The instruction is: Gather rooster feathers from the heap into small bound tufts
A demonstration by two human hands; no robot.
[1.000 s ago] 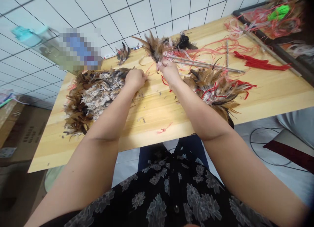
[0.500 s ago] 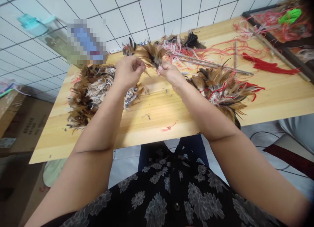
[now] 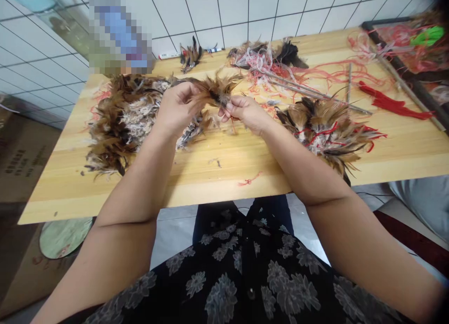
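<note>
Right hand (image 3: 248, 114) pinching feather bundle (image 3: 218, 89) by base; long axis toward wall (image 3: 233, 13), tips fanned; left hand (image 3: 178, 106) grip unclear.

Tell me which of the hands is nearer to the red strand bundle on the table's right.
Right. The right hand, pinching a small feather bunch, is left of the red strand bundle; the left hand is farther left.

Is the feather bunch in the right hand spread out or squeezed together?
The feather bunch is spread at its tips: they fan outward beyond the right hand, which pinches the gathered base.
</note>
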